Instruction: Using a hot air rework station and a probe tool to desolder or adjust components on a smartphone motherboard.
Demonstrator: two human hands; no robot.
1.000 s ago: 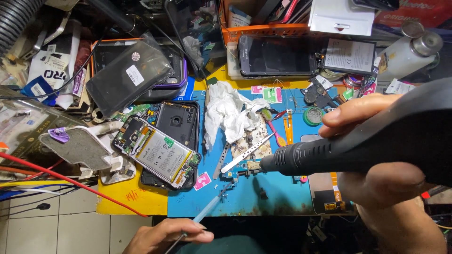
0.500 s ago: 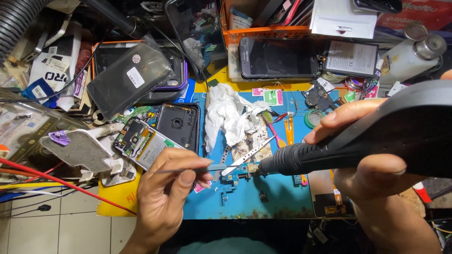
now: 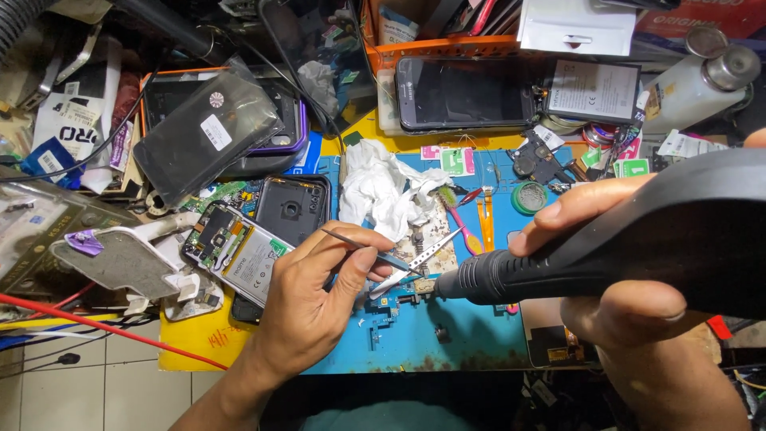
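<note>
Head view: left hand [image 3: 307, 307] pinches slim metal tweezers [image 3: 375, 254] between thumb and fingers, closed grip, tips angled down toward a small circuit board [image 3: 392, 305] lying on the blue work mat [image 3: 471, 343] near the counter's front edge. Right hand [image 3: 630, 263] is wrapped shut around a bulky black hot-air handpiece [image 3: 606, 247], its ribbed nozzle end [image 3: 447, 285] just beside the board, close to the tweezer tips; whether the nozzle touches the board can't be told. Handling read: board looks tiny, light, stiff and fragile, likely to skid on the mat if nudged, so best taken by its bare edges with the tweezer tips, not by the components. Tweezers are thin, springy, probably slick; a pinch near mid-length gives control. Handpiece looks heavy and rigid; a full-fist hold on the body suits it, well back from the nozzle. Around: an opened phone with exposed battery [image 3: 239, 251] and a black phone back cover [image 3: 291, 209] sit left of the left hand, crumpled white tissue [image 3: 379, 191] just behind the tweezers, a second pair of tweezers [image 3: 423, 257] lying on the mat beside the board, a dark-screened phone [image 3: 471, 92] further back, and a red wire [image 3: 104, 331] crossing the lower left.
</note>
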